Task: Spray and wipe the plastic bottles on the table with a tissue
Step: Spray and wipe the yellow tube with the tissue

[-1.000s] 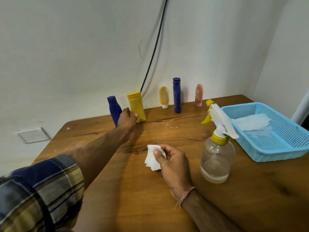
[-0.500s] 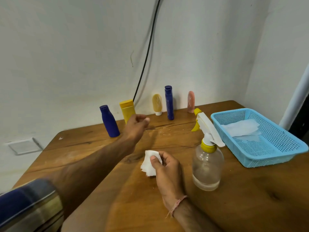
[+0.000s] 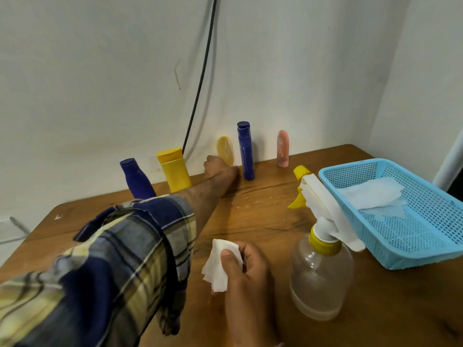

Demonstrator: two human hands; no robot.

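- Wooden table (image 3: 263,216): plastic bottles (image 3: 245,151) line its far edge.
- Blue basket (image 3: 411,256) right, spray bottle (image 3: 320,279) just beside.
- My left hand (image 3: 220,171) at the yellow tube (image 3: 225,147); grip, I cannot tell.
- My right hand (image 3: 248,269) pinches the tissue (image 3: 216,266).

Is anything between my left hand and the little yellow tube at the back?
Nothing visible. The left hand is at the base of the tube, between the yellow bottle and the tall blue bottle.
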